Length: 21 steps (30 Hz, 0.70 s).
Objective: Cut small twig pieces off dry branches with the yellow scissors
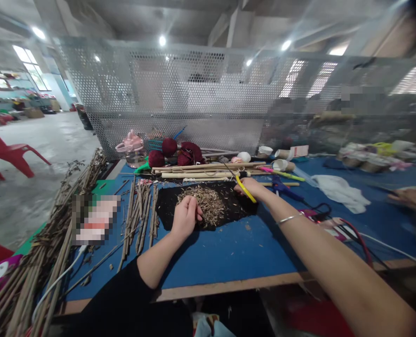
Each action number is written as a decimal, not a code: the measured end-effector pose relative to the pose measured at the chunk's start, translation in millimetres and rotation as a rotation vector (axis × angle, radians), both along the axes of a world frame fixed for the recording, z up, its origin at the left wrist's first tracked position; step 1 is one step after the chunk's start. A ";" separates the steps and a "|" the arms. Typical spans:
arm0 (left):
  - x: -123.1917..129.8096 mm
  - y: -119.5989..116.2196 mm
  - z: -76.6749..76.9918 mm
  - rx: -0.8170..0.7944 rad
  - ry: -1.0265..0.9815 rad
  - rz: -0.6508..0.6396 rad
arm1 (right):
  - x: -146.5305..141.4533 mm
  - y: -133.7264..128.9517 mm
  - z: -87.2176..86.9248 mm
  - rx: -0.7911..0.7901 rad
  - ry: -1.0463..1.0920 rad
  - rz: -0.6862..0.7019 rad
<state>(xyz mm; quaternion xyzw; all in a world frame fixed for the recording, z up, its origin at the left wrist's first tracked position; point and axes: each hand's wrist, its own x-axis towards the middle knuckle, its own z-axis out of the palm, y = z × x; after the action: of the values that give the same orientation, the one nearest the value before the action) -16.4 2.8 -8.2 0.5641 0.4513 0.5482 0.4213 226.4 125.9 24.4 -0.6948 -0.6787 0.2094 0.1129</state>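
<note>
My left hand [186, 216] is closed, its fingers pressed together over the near left part of a heap of small dry brown pieces [211, 206]. What those fingers hold, if anything, is hidden. The heap lies on a black cloth [167, 199]. At the cloth's far right corner, my right hand [252, 188] is closed on yellow-handled scissors [244, 188], whose thin blade points away and to the left. Just beyond the cloth lie several pale sticks [193, 175].
Cut brown stems [132, 217] and a bundle of long dry stalks [46, 255] lie left. Dark red balls [169, 147] stand at the back before a perforated metal screen [179, 93]. A blue glue gun [281, 187] lies right. Another person's hand [414, 196] is at far right.
</note>
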 end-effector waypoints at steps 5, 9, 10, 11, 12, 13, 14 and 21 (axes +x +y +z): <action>-0.6 2.8 -4.0 -0.016 0.009 0.002 | -6.3 5.3 -6.7 -0.008 0.003 0.078; -1.0 3.6 -4.8 -0.023 0.008 0.005 | -5.6 11.1 -4.6 0.049 0.016 0.089; -1.0 3.4 -4.4 -0.022 0.007 0.005 | -4.3 12.4 -3.8 0.075 0.015 0.080; -0.9 3.1 -3.9 -0.022 0.006 0.004 | -3.0 13.4 -3.3 0.097 0.011 0.070; -0.8 2.7 -3.3 -0.024 0.007 0.003 | -2.1 13.8 -3.2 0.112 0.004 0.063; -0.8 2.4 -2.6 -0.025 0.007 0.004 | -1.9 13.6 -3.5 0.118 -0.005 0.060; -0.7 2.2 -2.0 -0.028 0.008 0.004 | -2.3 12.7 -4.3 0.116 -0.015 0.059; 0.4 1.4 -0.6 -0.038 0.003 0.001 | -11.9 4.5 -8.8 0.074 0.015 0.058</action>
<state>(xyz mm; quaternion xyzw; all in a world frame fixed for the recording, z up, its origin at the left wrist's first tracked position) -15.9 4.2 -8.8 0.5565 0.4627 0.5389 0.4310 214.5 130.4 15.6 -0.6688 -0.7048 0.1925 0.1373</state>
